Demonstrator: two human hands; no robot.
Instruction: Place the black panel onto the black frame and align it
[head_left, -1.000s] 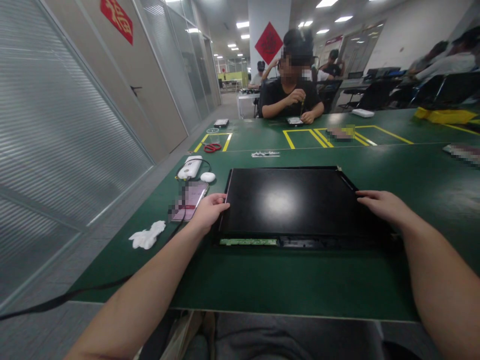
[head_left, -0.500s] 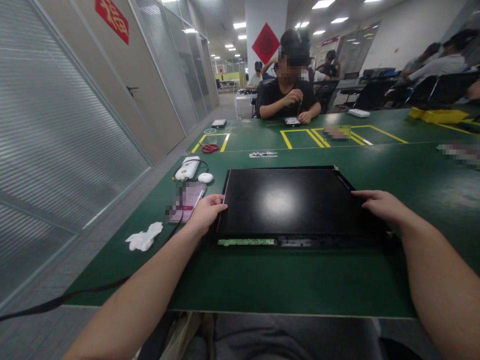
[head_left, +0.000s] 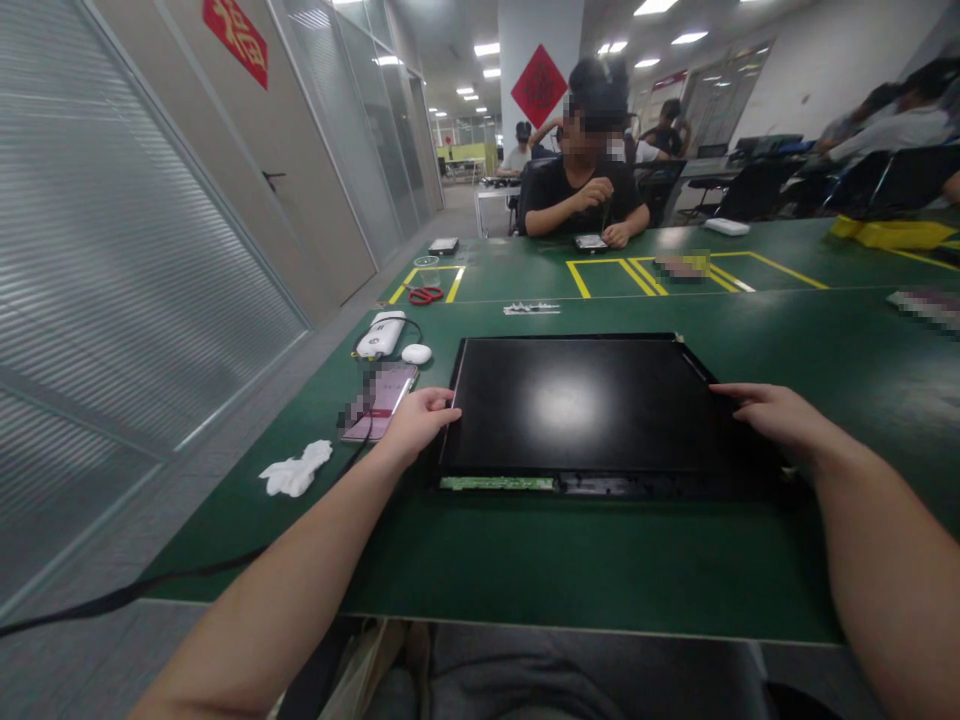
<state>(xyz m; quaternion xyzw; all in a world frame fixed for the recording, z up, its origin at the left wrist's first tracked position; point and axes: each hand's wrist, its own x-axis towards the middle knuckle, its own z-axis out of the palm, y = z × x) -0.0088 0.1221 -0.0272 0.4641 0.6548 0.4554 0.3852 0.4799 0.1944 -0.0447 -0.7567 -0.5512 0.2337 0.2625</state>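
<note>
A black LCD panel [head_left: 577, 400] lies flat in a dark, shallow frame [head_left: 645, 487] on the green table. Along the near edge of the frame, a narrow green circuit board [head_left: 496, 484] shows at the left. My left hand [head_left: 421, 418] grips the panel's left edge, thumb and fingers closed on it. At the opposite edge, my right hand [head_left: 772, 412] holds the panel with the index finger stretched along the rim. Its lower fingers are partly hidden in shadow.
Left of the panel are a phone [head_left: 381, 400], a white power bank [head_left: 381, 334], a white earbud case [head_left: 417, 354], and crumpled tissue [head_left: 297, 470]. Red-handled scissors [head_left: 426, 295] and a row of small parts [head_left: 532, 309] lie beyond. Across the table sits a co-worker [head_left: 585, 190].
The whole view has shifted a little, so everything appears slightly farther right. Both hands keep their places at the panel's edges.
</note>
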